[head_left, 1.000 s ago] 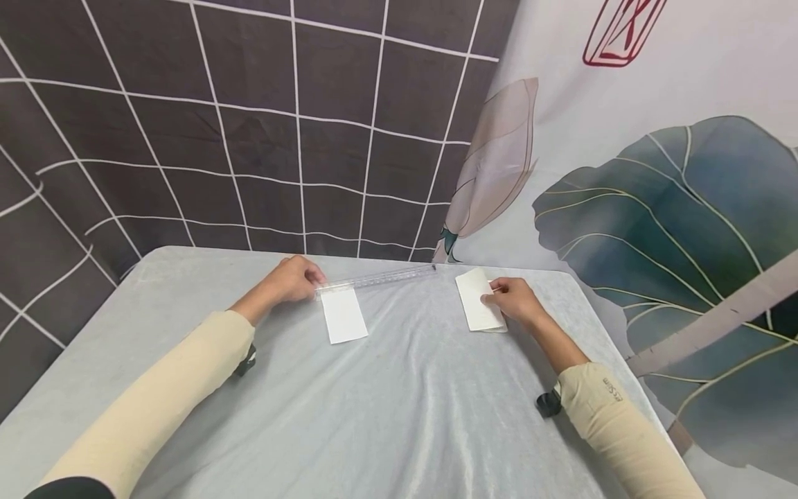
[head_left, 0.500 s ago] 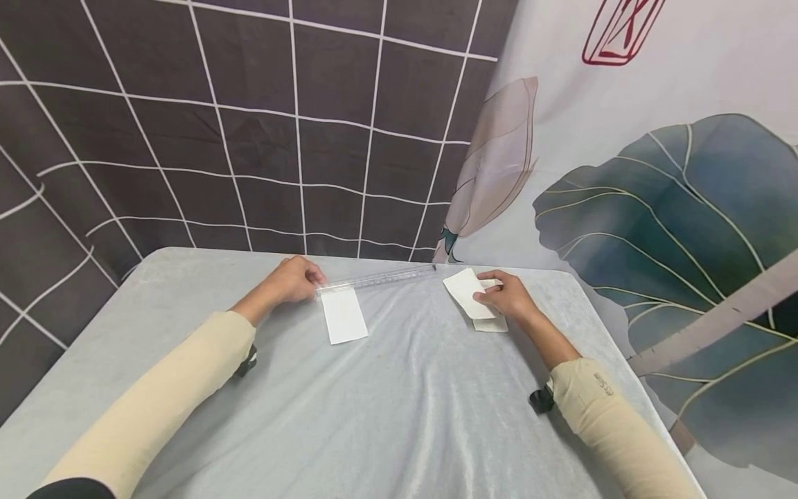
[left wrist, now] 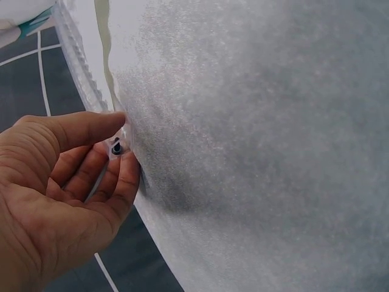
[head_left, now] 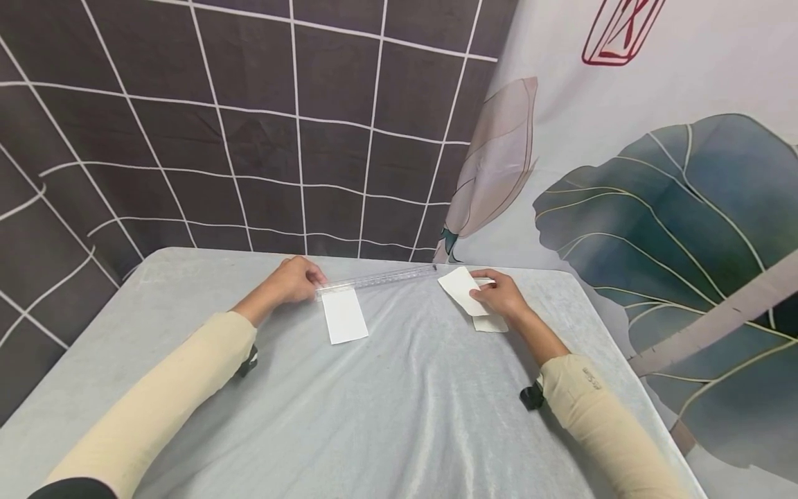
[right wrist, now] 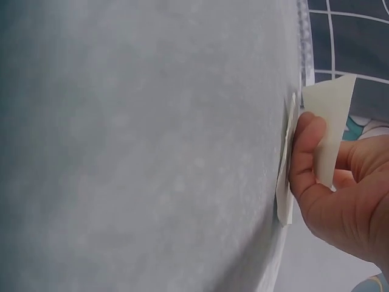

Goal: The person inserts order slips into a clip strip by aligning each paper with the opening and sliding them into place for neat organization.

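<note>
Here, the near end of a long transparent plastic ruler (head_left: 376,280) is held down on the grey velvety tablecloth (head_left: 399,402) by the left hand (head_left: 293,278), with the thumb and the curled fingers (left wrist: 97,173) closed about that end; it is probably held so in order that the ruler is not shifted on the soft cloth. A white rectangular paper card (head_left: 343,315) is laid flat with its top edge just against the ruler, which seems to serve as a line for it. A second cream-white paper card (head_left: 459,289) is pinched between thumb and fingers of the right hand (head_left: 499,295) and is lifted off the cloth, tilted, near the far end of the ruler. Under this hand, a small stack of the same cream cards (head_left: 489,323) is left lying on the cloth, so the lifted card is taken to be its top sheet. Behind the table, a dark curtain with a white grid (head_left: 237,125) and a pale cloth with printed large leaves (head_left: 654,201) are hung. Nothing is seen standing between the lifted card and the ruler.
</note>
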Motion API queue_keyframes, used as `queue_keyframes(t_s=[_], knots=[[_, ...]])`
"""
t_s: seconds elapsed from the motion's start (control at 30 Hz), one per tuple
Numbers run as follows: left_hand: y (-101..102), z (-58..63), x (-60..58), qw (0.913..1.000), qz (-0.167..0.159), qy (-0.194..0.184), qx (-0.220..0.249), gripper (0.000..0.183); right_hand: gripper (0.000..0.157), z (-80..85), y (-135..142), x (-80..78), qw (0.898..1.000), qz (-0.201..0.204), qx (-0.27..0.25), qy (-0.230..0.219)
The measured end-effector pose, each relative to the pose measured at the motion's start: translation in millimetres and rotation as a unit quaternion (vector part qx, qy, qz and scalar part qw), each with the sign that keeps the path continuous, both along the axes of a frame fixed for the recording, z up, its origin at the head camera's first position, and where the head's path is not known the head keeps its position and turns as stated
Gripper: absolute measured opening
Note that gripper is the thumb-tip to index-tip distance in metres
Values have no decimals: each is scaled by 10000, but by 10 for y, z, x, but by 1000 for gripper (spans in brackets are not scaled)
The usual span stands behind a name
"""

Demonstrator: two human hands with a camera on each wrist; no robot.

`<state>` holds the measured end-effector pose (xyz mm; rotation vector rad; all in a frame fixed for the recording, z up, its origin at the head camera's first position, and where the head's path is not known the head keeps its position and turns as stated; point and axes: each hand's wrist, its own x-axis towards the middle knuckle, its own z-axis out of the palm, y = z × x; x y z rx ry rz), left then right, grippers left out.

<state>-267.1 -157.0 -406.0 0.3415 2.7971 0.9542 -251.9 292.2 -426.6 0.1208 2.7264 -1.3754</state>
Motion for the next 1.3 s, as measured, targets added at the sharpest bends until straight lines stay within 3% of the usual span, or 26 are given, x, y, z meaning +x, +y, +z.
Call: queue_keyframes(t_s=[0.4, 0.87, 1.3], knots=[[1, -8, -7, 9999, -61, 110, -69, 45, 52, -23, -69, -56, 9992, -305, -45, -250], [-5, -6, -4, 9999, -19, 100, -43, 45, 44, -71, -180, -129, 9990, -444, -93, -60], [-13, -10, -19, 9999, -9, 109, -99, 45, 42, -78, -254, -185, 9982, -518, -247, -188]])
